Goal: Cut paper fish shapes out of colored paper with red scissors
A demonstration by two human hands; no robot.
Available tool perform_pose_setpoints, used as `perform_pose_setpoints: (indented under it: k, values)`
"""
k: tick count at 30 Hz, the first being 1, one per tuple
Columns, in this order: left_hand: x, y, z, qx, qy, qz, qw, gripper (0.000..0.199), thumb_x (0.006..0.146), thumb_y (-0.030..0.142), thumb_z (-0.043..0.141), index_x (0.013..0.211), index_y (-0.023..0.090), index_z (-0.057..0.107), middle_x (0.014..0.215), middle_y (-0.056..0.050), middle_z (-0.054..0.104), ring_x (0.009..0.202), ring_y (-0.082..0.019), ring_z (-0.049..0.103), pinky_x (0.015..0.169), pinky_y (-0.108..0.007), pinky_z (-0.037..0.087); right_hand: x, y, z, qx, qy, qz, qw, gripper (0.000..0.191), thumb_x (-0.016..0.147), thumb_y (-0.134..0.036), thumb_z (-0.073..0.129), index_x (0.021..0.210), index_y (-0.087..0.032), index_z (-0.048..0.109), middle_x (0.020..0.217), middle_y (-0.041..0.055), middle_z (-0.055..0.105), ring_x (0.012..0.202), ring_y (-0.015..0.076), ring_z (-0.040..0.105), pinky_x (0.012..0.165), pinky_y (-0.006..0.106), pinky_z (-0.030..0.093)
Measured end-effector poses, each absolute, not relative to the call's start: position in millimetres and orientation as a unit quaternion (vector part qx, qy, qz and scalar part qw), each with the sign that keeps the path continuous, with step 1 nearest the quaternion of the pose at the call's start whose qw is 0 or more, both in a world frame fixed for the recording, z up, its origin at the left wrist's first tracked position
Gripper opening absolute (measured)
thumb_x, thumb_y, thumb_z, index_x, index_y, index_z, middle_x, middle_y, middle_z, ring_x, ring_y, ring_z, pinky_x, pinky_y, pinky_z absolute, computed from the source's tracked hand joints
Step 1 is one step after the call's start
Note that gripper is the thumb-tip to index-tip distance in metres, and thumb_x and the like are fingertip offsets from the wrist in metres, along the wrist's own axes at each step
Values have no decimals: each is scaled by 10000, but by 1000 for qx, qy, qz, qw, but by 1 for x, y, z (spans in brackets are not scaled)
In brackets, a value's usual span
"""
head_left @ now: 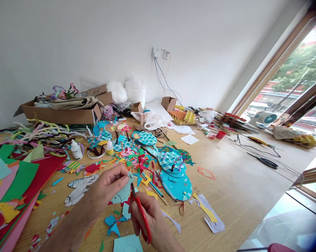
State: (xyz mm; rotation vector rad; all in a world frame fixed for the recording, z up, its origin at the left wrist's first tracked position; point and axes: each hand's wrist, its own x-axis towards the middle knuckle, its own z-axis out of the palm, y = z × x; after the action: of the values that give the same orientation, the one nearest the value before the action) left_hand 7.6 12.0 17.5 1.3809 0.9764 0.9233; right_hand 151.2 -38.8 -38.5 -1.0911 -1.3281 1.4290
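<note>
My left hand (112,183) pinches a pale blue-green paper cutout (122,191) between thumb and fingertips; the piece bears drawn lines and looks like a fish. In my right hand (150,213) are red-handled scissors (142,218), their dark blades pointing up at the paper's edge. Whether the blades are closed is hard to make out. Below my hands lies a light blue sheet (128,244) with a pencilled outline, beside blue paper scraps (112,224). Left of my left hand rest white fish drawings (77,194).
Coloured paper sheets (23,178) are stacked at left, before a heap of pipe cleaners (42,140). Glue bottles (76,150) stand mid-table. Turquoise discs with woven paper (176,180) lie right of centre. Black scissors (264,161) and cables lie far right; a cardboard box (58,115) sits behind.
</note>
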Motion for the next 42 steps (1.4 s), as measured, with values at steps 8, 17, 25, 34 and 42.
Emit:
perform_pose_setpoints:
  k: [8, 17, 25, 34, 42]
  values:
    - [8, 14, 14, 594, 405, 380, 582, 171, 777, 356, 566, 698, 206, 541, 634, 60, 425, 602, -119, 368, 571, -238, 314, 151, -40, -31, -450, -529, 571, 438, 577, 745, -742, 471, 598, -184, 443, 383, -70, 404, 310, 35, 289, 320, 151, 225]
    - [7, 12, 18, 602, 405, 368, 581, 180, 778, 362, 550, 679, 216, 513, 650, 58, 391, 638, -133, 341, 587, -246, 291, 149, -41, -32, -454, -511, 586, 435, 583, 718, -754, 483, 579, -192, 426, 378, -72, 393, 295, 37, 308, 302, 149, 224]
    - [6, 13, 21, 612, 398, 344, 590, 195, 769, 364, 554, 657, 212, 503, 619, 66, 386, 594, -126, 347, 559, -241, 299, 150, -43, -28, -456, -534, 566, 431, 530, 778, -685, 471, 602, -186, 441, 386, -68, 408, 321, 40, 298, 339, 157, 245]
    - [5, 14, 22, 622, 401, 323, 591, 221, 741, 389, 565, 636, 212, 485, 606, 65, 368, 585, -127, 327, 540, -240, 280, 153, -43, -28, -462, -540, 557, 431, 433, 828, -521, 494, 554, -198, 408, 379, -71, 390, 312, 41, 303, 326, 152, 251]
    - [1, 13, 25, 627, 393, 296, 604, 220, 763, 384, 559, 658, 199, 503, 605, 69, 376, 571, -112, 319, 528, -230, 262, 156, -46, -33, -464, -550, 556, 416, 423, 846, -504, 485, 566, -194, 417, 400, -70, 396, 319, 44, 329, 320, 147, 256]
